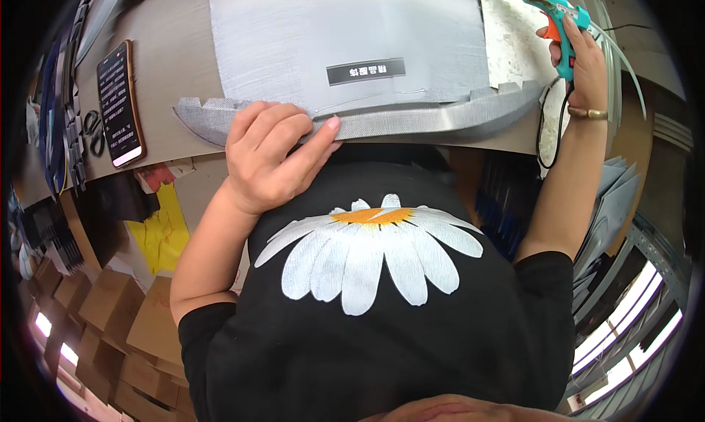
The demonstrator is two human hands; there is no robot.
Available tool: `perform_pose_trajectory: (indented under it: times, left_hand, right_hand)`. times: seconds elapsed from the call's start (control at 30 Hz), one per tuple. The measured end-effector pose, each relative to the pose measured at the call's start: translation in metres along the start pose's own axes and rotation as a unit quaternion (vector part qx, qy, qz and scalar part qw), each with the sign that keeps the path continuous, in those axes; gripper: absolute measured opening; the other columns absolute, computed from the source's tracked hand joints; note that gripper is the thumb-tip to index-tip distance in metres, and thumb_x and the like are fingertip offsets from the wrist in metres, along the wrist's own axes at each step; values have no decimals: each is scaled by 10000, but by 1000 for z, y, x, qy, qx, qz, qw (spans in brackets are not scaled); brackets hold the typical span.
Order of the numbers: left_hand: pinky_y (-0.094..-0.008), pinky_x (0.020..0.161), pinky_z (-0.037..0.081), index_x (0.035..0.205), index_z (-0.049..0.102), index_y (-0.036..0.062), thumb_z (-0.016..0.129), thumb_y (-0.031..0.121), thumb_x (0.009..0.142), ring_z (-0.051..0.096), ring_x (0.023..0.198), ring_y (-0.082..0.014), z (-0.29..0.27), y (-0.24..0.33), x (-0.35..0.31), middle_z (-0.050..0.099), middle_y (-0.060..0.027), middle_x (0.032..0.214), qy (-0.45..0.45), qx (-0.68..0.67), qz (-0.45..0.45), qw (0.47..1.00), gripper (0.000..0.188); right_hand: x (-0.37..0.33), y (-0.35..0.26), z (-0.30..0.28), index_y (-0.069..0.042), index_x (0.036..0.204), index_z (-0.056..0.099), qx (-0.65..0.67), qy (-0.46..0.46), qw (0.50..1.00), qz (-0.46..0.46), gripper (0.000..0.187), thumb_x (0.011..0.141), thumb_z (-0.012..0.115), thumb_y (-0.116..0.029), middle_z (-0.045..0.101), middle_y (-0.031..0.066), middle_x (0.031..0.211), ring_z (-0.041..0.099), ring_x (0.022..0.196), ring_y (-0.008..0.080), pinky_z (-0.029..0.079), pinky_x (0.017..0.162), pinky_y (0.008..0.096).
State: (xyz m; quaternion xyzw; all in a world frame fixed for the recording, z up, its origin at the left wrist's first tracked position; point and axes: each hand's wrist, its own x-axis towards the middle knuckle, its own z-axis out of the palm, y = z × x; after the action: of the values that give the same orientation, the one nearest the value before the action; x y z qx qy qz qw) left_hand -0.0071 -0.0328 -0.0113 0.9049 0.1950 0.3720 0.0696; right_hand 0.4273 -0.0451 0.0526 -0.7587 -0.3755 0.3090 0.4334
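Note:
My right hand [585, 58] grips a teal hot glue gun [556, 9] with an orange trigger at the far right of the table. A black cord hangs from its handle, and a white glue stick trails behind it. My left hand [275, 154] has its fingers bent over the near edge of a long, curved strip of grey textured material [433, 118], notched along its far edge. The index finger lies along the strip; what the underside of the hand touches is hidden. Just beyond the strip is a large light-grey sheet [352, 25] bearing a dark rectangular label [366, 71].
A phone [119, 102] with a lit screen lies at the left, beside black scissors [94, 133]. Dark strips hang at the far left edge. Cardboard boxes [110, 301] are stacked below left, near yellow material [161, 231]. Grey sheets [613, 194] stand at the right.

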Motion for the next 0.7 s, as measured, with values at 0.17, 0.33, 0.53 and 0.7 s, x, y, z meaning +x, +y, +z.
perform_pose_trajectory:
  times: [0.17, 0.33, 0.53, 0.7]
  left_hand:
    - [-364, 780, 457, 1012, 751, 87, 843, 107, 651, 615, 833, -222, -1, -4, 5, 597, -36, 859, -21, -13, -14, 1000, 373]
    - [-368, 781, 456, 1010, 753, 80, 842, 117, 651, 602, 822, -223, -1, -5, 7, 597, -43, 862, -36, -21, -26, 999, 371]
    - [-370, 792, 451, 1002, 758, 68, 831, 128, 654, 590, 821, -223, 1, -1, 10, 596, -46, 867, -48, -17, -57, 997, 360]
    - [-373, 804, 446, 1015, 760, 64, 822, 130, 659, 589, 839, -225, -1, 1, 12, 597, -52, 871, -67, -7, -71, 995, 368]
  right_hand:
    - [46, 31, -24, -35, 1017, 718, -216, -7, 976, 28, 503, 899, 687, -523, 692, 32, 813, 604, 720, 85, 459, 663, 248]
    - [-23, -24, 26, -26, 1127, 690, -417, 82, 877, -225, 434, 878, 733, -379, 702, 102, 950, 647, 845, 195, 496, 742, 307]
    - [-125, -18, 101, -167, 1137, 714, -353, -163, 804, -449, 504, 664, 843, -287, 633, 65, 1088, 613, 1002, 246, 420, 1006, 477]
    - [-120, 14, 107, -220, 1123, 739, -331, -112, 811, -470, 454, 678, 827, -215, 626, 52, 1074, 594, 1012, 235, 399, 1041, 482]
